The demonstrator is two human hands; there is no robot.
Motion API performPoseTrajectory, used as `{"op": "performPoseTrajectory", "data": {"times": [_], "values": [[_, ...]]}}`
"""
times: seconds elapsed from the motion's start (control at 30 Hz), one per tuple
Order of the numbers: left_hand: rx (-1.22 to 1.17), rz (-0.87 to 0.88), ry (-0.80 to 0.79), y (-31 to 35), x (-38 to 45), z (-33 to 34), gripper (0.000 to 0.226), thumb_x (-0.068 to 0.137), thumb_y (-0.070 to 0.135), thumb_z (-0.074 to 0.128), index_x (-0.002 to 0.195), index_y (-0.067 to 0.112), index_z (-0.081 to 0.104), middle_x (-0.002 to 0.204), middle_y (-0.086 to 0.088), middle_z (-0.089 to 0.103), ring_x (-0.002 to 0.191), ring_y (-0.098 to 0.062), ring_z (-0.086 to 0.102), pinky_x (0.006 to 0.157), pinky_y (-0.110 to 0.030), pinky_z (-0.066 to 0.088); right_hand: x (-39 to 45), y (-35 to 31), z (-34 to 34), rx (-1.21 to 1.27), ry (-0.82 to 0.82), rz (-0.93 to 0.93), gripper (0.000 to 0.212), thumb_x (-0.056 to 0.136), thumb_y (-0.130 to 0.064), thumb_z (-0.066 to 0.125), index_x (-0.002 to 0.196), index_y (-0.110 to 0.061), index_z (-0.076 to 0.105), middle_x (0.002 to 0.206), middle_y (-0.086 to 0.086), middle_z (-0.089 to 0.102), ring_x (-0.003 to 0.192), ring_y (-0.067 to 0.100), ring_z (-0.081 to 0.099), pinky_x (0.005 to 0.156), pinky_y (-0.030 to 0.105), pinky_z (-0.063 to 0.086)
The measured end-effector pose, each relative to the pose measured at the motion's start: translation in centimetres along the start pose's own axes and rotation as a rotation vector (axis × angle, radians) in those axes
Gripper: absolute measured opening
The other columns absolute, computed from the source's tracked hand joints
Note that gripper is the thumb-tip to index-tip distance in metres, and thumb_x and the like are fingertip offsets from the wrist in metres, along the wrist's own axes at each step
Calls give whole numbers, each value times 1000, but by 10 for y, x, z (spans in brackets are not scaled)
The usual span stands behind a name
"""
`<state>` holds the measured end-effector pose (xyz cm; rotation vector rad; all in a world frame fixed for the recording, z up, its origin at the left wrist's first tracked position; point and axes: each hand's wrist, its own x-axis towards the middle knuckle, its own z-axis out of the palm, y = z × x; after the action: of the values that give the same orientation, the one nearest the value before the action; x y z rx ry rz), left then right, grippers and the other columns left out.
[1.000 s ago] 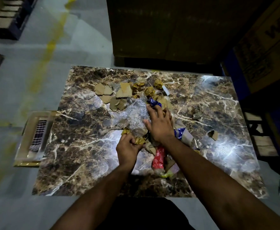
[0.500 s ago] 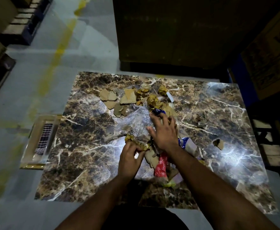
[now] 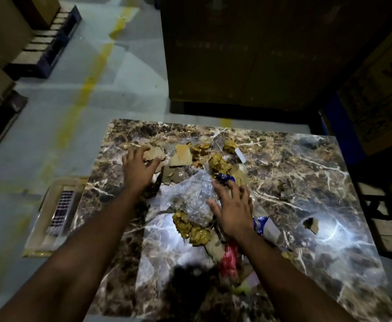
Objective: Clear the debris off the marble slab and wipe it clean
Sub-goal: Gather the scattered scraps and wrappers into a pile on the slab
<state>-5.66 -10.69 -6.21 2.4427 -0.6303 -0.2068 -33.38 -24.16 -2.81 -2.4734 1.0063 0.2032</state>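
the debris lies heaped mid-way across the marble slab (image 3: 306,173) counter: cardboard scraps (image 3: 181,155) just past the left grip (image 3: 139,167), clear plastic wrap (image 3: 190,194) and gold foil wads (image 3: 191,227) beside the right grip (image 3: 233,211). both grips are spread, fingers loosely bent, pinching nothing. best to rake the far scraps inward into one pile, minding the lone cardboard bit (image 3: 311,225) well right.
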Motion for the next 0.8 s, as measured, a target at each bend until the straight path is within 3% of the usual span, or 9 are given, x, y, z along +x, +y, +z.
{"op": "performPoseTrajectory", "data": {"times": [0.1, 0.17, 0.3, 0.43, 0.53, 0.6, 0.67, 0.73, 0.8], "values": [[-85, -28, -182, -2, 66, 18, 53, 96, 57, 53, 145, 38, 44, 157, -6, 37, 143, -32, 30, 116, -52, 25, 5, 1, 2, -20, -4, 21, 60, 100, -68, 33, 155, -53, 14, 168, -2, 12, 154, 37, 5, 121, 54, 16], [-145, -19, -270, 4, 90, 29, 54, 97, 65, 41, 148, 47, 37, 163, 0, 29, 149, -30, 23, 119, -58, 20, 7, 2, 5, -42, 4, 30, 59, 99, -69, 31, 154, -55, 14, 167, -3, 14, 153, 36, 7, 119, 57, 20], [19, 73, -395, 18, 85, 52, 49, 99, 70, 16, 146, 61, 20, 164, 14, 12, 152, -21, 0, 122, -60, -1, 9, 4, 9, -68, 17, 38, 58, 99, -70, 31, 153, -56, 15, 167, -5, 15, 152, 34, 6, 119, 59, 17], [-226, -13, -439, 31, 47, 66, 45, 103, 60, 28, 146, 51, 39, 168, 3, 10, 154, -26, -8, 120, -56, -11, 8, 4, 9, -51, 38, 31, 56, 99, -69, 32, 152, -55, 19, 166, -3, 17, 150, 35, 9, 119, 59, 17], [-351, 12, -454, 40, 17, 69, 29, 101, 52, 46, 127, 62, 53, 163, 5, 28, 154, -22, 6, 122, -58, -2, 9, 2, 8, -58, 38, 29, 54, 100, -68, 32, 151, -54, 23, 165, -2, 18, 150, 35, 10, 118, 60, 18], [-432, 75, -462, 33, 6, 71, 38, 97, 38, 54, 119, 69, 55, 154, 10, 45, 150, -20, 27, 122, -58, 11, 8, 1, 7, -61, 27, 32, 54, 99, -68, 32, 151, -54, 23, 165, -2, 18, 150, 36, 10, 118, 61, 19], [-557, 51, -502, 35, -2, 66, 49, 91, 21, 54, 123, 58, 61, 152, 8, 49, 140, -18, 44, 118, -52, 30, 9, 0, 6, -79, 27, 28, 54, 99, -67, 33, 151, -53, 24, 165, -2, 19, 150, 36, 11, 118, 60, 21], [-723, -28, -538, 52, -21, 55, 40, 97, 17, 57, 124, 44, 66, 156, 9, 41, 137, -19, 47, 108, -39, 40, 9, -1, 6, -95, 28, 21, 54, 100, -66, 34, 151, -52, 24, 165, -1, 19, 150, 35, 12, 117, 59, 23], [-855, -101, -556, 72, -42, 48, 22, 98, 24, 62, 116, 34, 70, 154, 17, 38, 133, -17, 47, 102, -37, 41, 10, -2, 7, -104, 24, 25, 54, 100, -66, 35, 151, -50, 26, 166, -1, 19, 150, 35, 12, 117, 59, 23]]}}
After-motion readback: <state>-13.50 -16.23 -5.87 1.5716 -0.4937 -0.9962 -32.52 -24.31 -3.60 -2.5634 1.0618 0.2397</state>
